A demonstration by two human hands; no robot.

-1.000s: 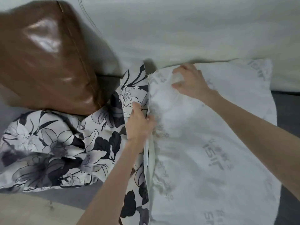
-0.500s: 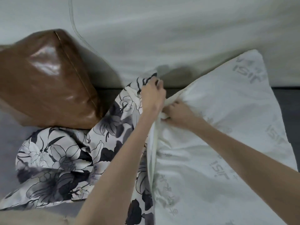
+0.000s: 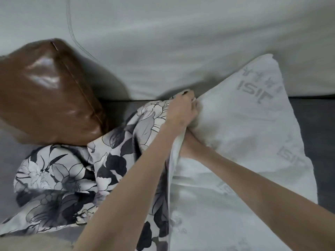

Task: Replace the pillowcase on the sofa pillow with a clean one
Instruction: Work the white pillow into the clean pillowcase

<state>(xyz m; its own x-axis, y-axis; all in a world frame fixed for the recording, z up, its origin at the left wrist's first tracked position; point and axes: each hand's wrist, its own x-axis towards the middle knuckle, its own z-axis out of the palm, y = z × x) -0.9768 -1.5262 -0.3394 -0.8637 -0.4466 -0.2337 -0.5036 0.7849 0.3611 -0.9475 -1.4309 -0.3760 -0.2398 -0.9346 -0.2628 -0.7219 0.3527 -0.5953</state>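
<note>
A white pillow (image 3: 241, 134) with grey lettering lies on the sofa at the right, its far corner tilted up against the backrest. A black-and-white floral pillowcase (image 3: 72, 174) lies bunched to its left, its open edge running along the pillow's left side. My left hand (image 3: 181, 113) is closed on the far corner of the floral pillowcase, right at the pillow's near-left corner. My right hand (image 3: 190, 142) reaches under that edge; its fingers are hidden by the cloth and the left hand, pressed against the pillow.
A shiny brown leather cushion (image 3: 49, 95) leans at the left against the pale sofa backrest (image 3: 181, 42). The dark grey seat (image 3: 315, 134) shows to the right of the pillow. A beige surface (image 3: 27, 243) sits at the bottom left.
My left hand has moved from the middle of the pillowcase edge up to its far corner. My right hand has come down from the pillow's top to under that edge. The pillow's right corner has risen.
</note>
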